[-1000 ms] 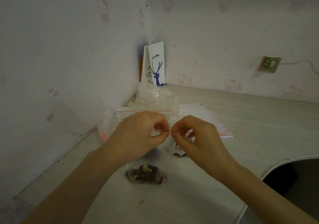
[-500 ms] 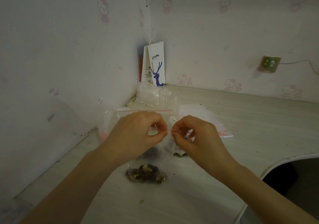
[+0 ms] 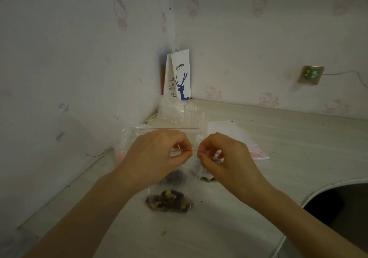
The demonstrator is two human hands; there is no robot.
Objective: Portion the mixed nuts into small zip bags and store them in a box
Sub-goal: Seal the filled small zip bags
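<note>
Left hand (image 3: 157,154) and right hand (image 3: 225,158) pinch the small zip bag (image 3: 189,167) at its red seal (image 3: 194,150); uneven pressing may leave gaps, spilling nuts (image 3: 174,178).

A home, by the look of it — a bedroom or study corner. Pale wallpaper (image 3: 268,38) printed with pink cartoon cats covers both walls. A paper coffee bag (image 3: 181,76) leans in the corner, and a wall socket (image 3: 310,75) sits above a light wood-grain desk (image 3: 288,138) with a curved edge.
</note>
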